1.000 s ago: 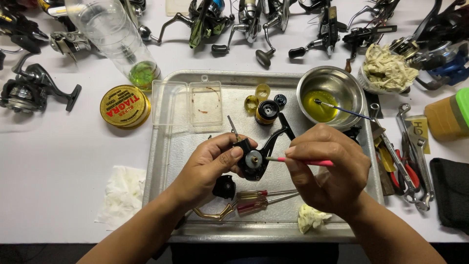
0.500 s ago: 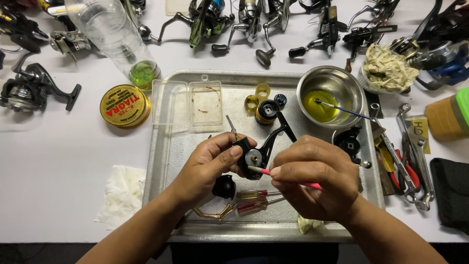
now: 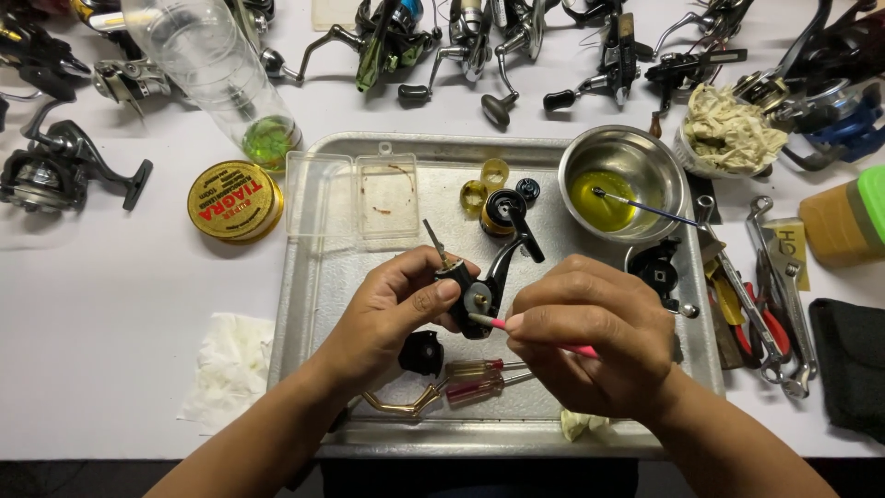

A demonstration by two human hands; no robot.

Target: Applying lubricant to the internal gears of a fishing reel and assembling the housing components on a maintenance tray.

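My left hand (image 3: pixel 392 314) grips a black fishing reel body (image 3: pixel 487 277) above a metal tray (image 3: pixel 313 277), its thin shaft sticking up to the left. My right hand (image 3: pixel 590 337) pinches a thin pink-handled tool (image 3: pixel 498 323). The tool's pale tip touches the round metal part on the reel's side. Both hands hover over the middle of the tray. On the tray below them lie a small black cap (image 3: pixel 422 353), two red-handled screwdrivers (image 3: pixel 479 380) and a gold bent wire piece (image 3: pixel 398 404).
A steel bowl (image 3: pixel 627 180) with yellow oil and a small brush sits at the tray's back right. A clear plastic box (image 3: pixel 355 198), gold spool parts (image 3: pixel 489 184), a yellow round tin (image 3: pixel 235 200), wrenches and pliers (image 3: pixel 770 314), a rag cup (image 3: pixel 724 129) and several reels surround the tray.
My right hand moved left and slightly down, bringing the pink tool's tip from beside the reel onto its side. The left hand kept the reel nearly still.
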